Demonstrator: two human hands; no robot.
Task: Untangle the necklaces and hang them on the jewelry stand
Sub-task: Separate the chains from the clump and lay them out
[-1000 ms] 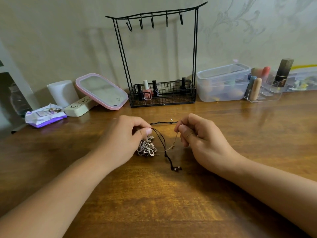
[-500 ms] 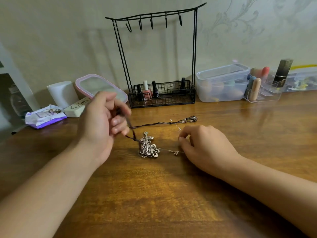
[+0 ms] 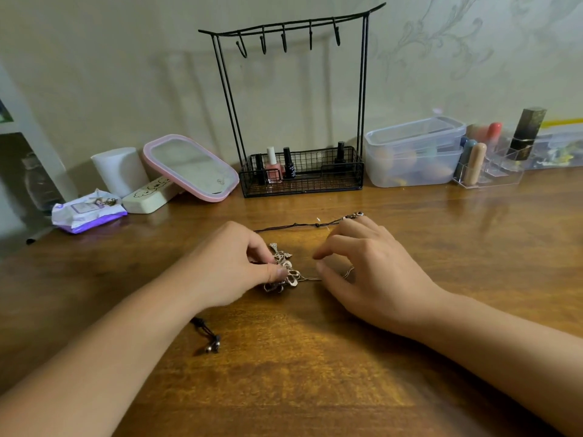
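Observation:
A silver necklace with a flower-shaped pendant cluster (image 3: 281, 272) lies bunched on the wooden table (image 3: 315, 373). My left hand (image 3: 230, 266) pinches the cluster with thumb and fingers. My right hand (image 3: 369, 272) rests just right of it, its fingers on the thin silver chain (image 3: 310, 279). A black cord necklace (image 3: 299, 225) lies stretched behind both hands; its beaded ends (image 3: 211, 345) show under my left forearm. The black wire jewelry stand (image 3: 296, 108) stands at the back, its several hooks bare.
Nail polish bottles (image 3: 273, 165) sit in the stand's basket. Left of it are a pink-rimmed mirror (image 3: 189, 167), a white cup (image 3: 118, 170), a cream case (image 3: 148, 197) and a wipes pack (image 3: 86, 211). Clear plastic boxes (image 3: 413, 151) and a cosmetics organizer (image 3: 492, 162) stand at the right.
My left hand let the black cord go and came down from the left onto the silver pendant cluster. The cord now lies on the table. My right hand stayed by the chain.

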